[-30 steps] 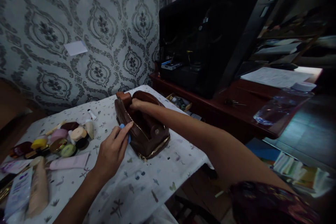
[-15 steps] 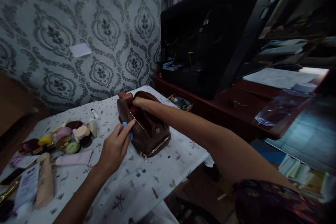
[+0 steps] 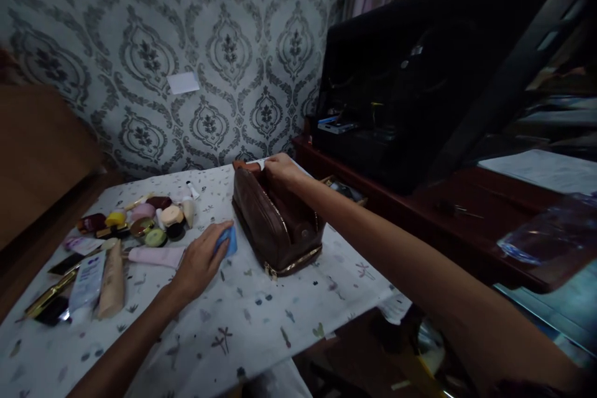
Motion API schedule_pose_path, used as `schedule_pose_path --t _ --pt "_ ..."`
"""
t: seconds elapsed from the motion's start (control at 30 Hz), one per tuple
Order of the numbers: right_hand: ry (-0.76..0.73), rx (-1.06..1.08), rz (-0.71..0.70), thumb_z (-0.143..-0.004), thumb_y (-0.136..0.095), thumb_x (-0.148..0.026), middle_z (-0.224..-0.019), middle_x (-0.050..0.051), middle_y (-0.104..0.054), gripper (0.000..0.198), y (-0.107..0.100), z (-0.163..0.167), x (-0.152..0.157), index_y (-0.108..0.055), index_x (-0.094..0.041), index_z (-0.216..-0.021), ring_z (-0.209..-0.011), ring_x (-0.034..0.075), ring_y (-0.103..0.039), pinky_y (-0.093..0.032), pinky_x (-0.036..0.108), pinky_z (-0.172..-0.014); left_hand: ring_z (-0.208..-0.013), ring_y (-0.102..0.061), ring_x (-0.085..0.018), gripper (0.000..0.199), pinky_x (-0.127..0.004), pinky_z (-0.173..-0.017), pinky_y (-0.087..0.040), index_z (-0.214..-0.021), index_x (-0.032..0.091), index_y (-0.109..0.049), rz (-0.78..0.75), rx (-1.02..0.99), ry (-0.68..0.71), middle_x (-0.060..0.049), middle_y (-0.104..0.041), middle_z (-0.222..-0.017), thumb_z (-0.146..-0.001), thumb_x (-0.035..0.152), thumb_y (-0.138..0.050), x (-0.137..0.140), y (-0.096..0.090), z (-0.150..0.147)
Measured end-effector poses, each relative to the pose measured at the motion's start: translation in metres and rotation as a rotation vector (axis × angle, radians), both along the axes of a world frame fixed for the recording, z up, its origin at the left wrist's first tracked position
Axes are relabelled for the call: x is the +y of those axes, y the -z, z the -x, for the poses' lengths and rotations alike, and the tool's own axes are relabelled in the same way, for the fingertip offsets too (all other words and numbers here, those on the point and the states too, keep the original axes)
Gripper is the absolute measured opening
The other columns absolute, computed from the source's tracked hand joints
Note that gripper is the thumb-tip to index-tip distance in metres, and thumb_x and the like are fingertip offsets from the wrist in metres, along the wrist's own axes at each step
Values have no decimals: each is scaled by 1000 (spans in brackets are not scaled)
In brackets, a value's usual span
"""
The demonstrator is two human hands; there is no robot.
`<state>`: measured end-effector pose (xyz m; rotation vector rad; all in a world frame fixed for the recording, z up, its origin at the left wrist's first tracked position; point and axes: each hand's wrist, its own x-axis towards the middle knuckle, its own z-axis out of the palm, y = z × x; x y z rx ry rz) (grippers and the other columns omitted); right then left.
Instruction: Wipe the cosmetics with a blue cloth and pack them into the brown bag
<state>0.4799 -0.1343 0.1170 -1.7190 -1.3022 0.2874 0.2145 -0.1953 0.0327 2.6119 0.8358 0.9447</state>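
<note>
And the left hand (image 3: pixel 200 264) has broken away from the bag's side, now low over the white patterned counter (image 3: pixel 261 326), its grip curled round a small blue item (image 3: pixel 228 241), close to the pink tube (image 3: pixel 156 256). Just beyond, the brown bag (image 3: pixel 261 214) stands unzipped, mouth gaping, without that left-side support! Only the right arm reaches across it now. Farther back, the right hand (image 3: pixel 281 169) has lifted to the bag's far end, more of it showing; its grip looks bunched, but fingertips are hidden, so I can't tell what it has hold of.
</note>
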Motion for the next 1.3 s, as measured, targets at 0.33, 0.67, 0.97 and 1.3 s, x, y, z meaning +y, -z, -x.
schedule_pose_path --t 0.33,0.67,0.97,1.3 --pt "-343 -53 -416 -85 -58 -41 -68 2 -64 26 2 76 -74 -63 -20 -70 -65 16 -56 -43 28 -65 -86 -62 -16 30 -27 -77 -51 -116 18 -60 1 201 -75 -6 -61 -97 -102 27 -35 2 28 60" --pt "-567 197 -111 -83 -51 -62 -52 0 -52 50 93 154 -52 -55 -21 -56 -51 14 -47 -37 26 -53 -80 -60 -16 24 -26 -67 -47 -108 17 -59 -226 334 -92 -5 -60 -90 -100 20 -37 16 47 70" --pt "-536 476 37 -74 -51 -60 -65 5 -63 43 154 185 1 -60 -19 -74 -62 18 -60 -49 29 -57 -79 -64 -18 20 -27 -67 -47 -100 16 -62 -281 254 -144 -6 -67 -85 -97 19 -42 27 58 84" --pt "-632 222 -40 -80 -55 -42 -85 7 -71 27 175 191 -3 -67 -19 -86 -80 22 -62 -47 35 -79 -86 -65 -19 22 -30 -71 -50 -109 17 -59 -246 205 -277 -5 -66 -91 -96 18 -41 26 60 95"
